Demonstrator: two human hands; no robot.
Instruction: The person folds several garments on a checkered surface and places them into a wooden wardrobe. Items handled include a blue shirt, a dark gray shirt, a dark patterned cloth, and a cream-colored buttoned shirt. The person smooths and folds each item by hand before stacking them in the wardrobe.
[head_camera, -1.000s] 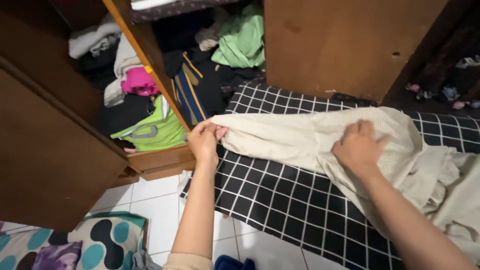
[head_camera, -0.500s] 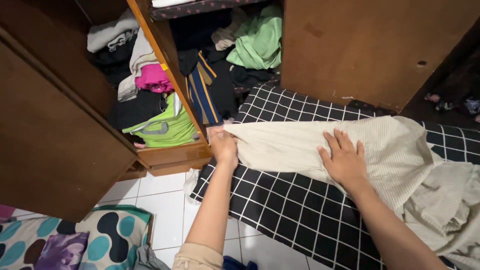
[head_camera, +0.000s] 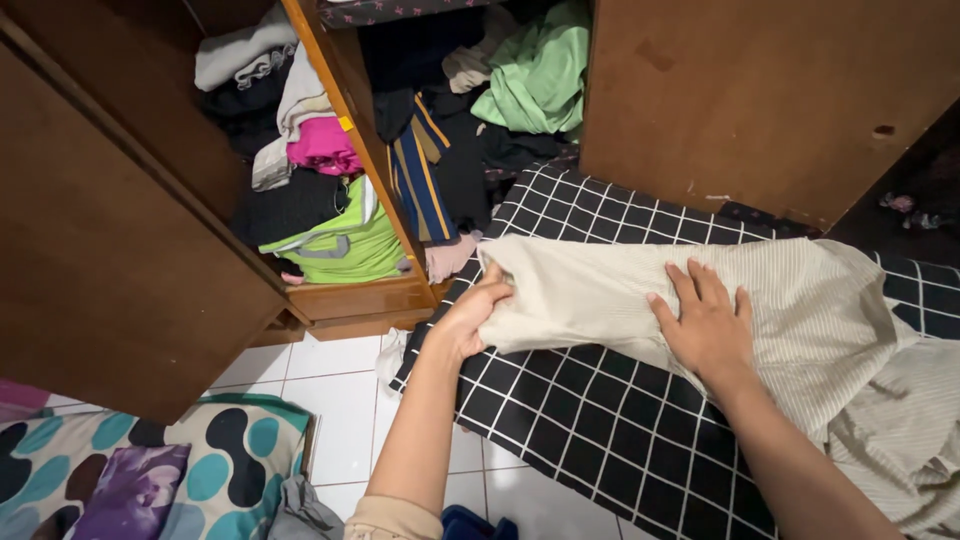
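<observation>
Cloth fills my reach: a cream ribbed garment (head_camera: 800, 300) lies across the black checked mat (head_camera: 590, 420) in front of me. My left hand (head_camera: 470, 318) is closed on the garment's near end, fingers curled under the folded edge. My right hand (head_camera: 708, 325) lies open and flat on the fabric, fingers spread. Beyond my left hand stands an open wooden wardrobe (head_camera: 350, 300) stuffed with clothes, a lime green piece (head_camera: 350, 250) lowest. Below my left elbow, a patterned cushion (head_camera: 150, 470) lies on white floor tiles (head_camera: 330, 400).
</observation>
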